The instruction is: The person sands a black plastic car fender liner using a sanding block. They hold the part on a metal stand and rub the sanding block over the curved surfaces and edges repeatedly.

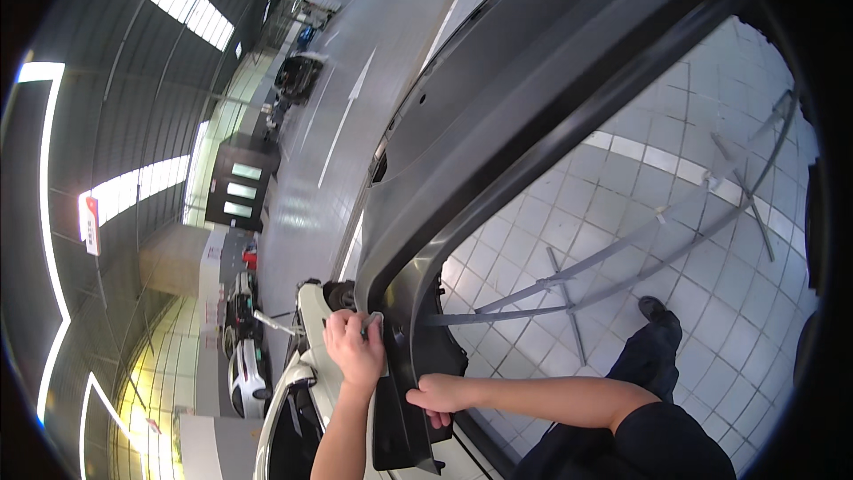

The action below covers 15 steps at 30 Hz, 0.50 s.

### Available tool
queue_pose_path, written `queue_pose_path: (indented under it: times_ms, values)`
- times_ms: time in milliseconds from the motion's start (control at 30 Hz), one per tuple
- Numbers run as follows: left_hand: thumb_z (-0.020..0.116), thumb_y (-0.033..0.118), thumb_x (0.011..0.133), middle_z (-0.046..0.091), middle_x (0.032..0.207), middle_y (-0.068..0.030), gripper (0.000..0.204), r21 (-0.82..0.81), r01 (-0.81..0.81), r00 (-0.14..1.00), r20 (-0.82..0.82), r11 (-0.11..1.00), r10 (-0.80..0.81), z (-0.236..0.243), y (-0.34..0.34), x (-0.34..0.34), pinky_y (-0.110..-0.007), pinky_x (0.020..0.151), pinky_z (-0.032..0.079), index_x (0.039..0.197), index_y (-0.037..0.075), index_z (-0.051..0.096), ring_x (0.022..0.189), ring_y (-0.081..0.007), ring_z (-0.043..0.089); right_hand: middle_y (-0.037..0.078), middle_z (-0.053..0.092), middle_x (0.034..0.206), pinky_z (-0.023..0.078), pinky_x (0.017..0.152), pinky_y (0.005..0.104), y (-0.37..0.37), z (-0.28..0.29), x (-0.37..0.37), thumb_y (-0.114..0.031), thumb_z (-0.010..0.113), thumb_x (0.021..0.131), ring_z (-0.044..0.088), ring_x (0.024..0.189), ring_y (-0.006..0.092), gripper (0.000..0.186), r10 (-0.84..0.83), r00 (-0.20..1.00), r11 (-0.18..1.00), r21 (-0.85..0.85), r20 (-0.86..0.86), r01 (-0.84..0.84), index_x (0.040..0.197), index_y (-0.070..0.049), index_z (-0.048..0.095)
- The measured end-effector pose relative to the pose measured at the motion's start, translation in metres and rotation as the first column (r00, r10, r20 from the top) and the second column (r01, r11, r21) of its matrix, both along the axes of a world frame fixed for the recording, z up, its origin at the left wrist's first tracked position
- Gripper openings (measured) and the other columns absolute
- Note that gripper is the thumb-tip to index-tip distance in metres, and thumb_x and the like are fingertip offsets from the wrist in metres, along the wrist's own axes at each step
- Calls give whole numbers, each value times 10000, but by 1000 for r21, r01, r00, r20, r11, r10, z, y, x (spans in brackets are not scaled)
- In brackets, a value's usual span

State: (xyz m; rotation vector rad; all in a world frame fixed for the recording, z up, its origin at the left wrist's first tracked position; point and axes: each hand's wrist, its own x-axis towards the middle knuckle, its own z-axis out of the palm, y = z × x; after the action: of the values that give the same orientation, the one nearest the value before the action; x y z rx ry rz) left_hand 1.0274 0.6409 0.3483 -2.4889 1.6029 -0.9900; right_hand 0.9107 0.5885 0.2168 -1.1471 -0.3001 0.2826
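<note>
A long dark grey car bumper (498, 124) stretches from the upper right down to the lower middle. My left hand (353, 348) is closed on a small light grey pad (373, 324), pressed to the bumper near its lower end. Whether the pad is sandpaper or folded cloth I cannot tell. Just right of it, my right hand (437, 395) grips the bumper's edge with curled fingers; part of them is hidden behind that edge. A grey metal stand (613, 284) with thin curved bars shows beside the bumper.
Light floor tiles (524, 249) lie under the stand, and my dark shoe (652, 308) rests on them. Below left of the bumper stands a cream-coloured car (313, 329). Farther off are a grey driving lane (355, 62) with a white arrow and a white car (250, 380).
</note>
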Motion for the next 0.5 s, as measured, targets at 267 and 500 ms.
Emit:
queue_pose_path:
  times_ms: [267,500]
  values:
    - [808,288,879,495,1283,-222,620,-126,-240,971,-39,962,237,-7,8,-24,-509,736,552,1295,-24,471,954,-445,653,154,676,589,587,669,446,25,6,-24,-404,456,1027,720,600,309,626,-436,897,864,-245,75,441,600,19,633]
    - [791,231,872,580,997,-170,251,136,237,970,26,962,-243,9,11,30,-431,549,528,955,78,611,765,-341,645,165,617,521,549,547,452,28,11,-24,-416,436,1042,654,475,301,659,-436,900,869,-245,30,429,595,46,581]
